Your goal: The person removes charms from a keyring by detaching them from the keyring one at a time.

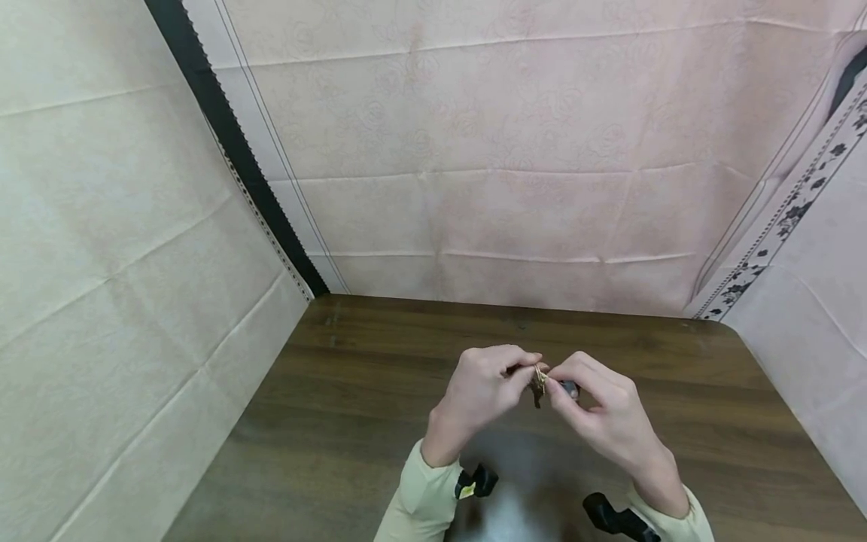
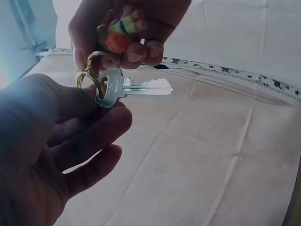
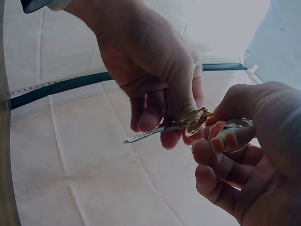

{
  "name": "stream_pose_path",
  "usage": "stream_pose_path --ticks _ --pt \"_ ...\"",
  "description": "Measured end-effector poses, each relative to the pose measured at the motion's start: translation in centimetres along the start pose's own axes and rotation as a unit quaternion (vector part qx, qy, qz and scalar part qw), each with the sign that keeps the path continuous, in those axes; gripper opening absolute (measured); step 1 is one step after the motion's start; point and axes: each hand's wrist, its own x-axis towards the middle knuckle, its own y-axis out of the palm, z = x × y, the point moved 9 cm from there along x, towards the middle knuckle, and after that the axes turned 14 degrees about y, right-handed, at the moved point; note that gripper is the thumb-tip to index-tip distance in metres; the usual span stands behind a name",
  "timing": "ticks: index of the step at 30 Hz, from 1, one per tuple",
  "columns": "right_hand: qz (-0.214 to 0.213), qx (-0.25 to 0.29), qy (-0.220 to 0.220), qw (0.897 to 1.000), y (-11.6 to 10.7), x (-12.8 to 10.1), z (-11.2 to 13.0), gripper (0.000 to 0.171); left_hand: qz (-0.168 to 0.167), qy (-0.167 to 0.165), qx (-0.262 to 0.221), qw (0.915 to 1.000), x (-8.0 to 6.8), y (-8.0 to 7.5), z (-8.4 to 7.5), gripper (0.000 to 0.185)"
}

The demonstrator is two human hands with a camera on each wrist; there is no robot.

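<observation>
Both hands meet over the table, working at a gold key ring (image 3: pixel 194 123). My left hand (image 1: pixel 474 388) pinches a silver key (image 2: pixel 111 89) by its head between thumb and forefinger, close to the ring. The key's toothed blade (image 2: pixel 153 87) sticks out past the fingertips. In my right hand (image 1: pixel 606 410) is a small figurine charm (image 2: pixel 117 41), green and orange, lying against the curled fingers. The right thumb and forefinger grip at the ring's edge. Gold loops pass through the hole in the key's head. Fingers hide part of the ring and charm.
A brown wooden table (image 1: pixel 325 421) lies under the hands. Pale creased cloth (image 1: pixel 508 150) hangs behind it, with more cloth at the left and right sides. Black camera mounts (image 1: pixel 612 519) sit at the wrists beside light green sleeves (image 1: pixel 423 493).
</observation>
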Motion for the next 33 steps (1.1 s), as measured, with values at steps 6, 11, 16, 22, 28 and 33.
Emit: stream_pose_path --ticks 6,11,16,22,28,33 --pt "0.005 0.003 -0.004 1.0 0.2 0.0 0.4 0.009 -0.008 -0.146 -0.14 0.9793 -1.0 0.5 1.9 0.009" --pt "0.003 0.003 -0.009 1.0 0.3 0.0 0.7 0.01 0.0 -0.238 -0.196 0.9513 -1.8 1.2 2.8 0.011" --pt "0.0 -0.006 -0.01 1.0 0.3 -0.1 0.6 0.011 0.013 -0.288 -0.199 0.9366 -2.2 1.6 3.3 0.013" --pt "0.013 -0.017 -0.005 1.0 0.4 -0.1 0.6 0.01 0.001 -0.296 -0.206 0.9327 -2.6 1.7 4.0 0.012" --pt "0.031 0.019 -0.006 0.999 0.3 0.0 0.7 0.012 -0.026 -0.338 -0.194 0.9205 -4.0 0.8 6.3 0.01" --pt "0.045 0.005 0.034 0.998 0.2 -0.1 -0.9 0.025 0.029 -0.328 -0.179 0.927 -4.1 1.1 6.6 0.006"
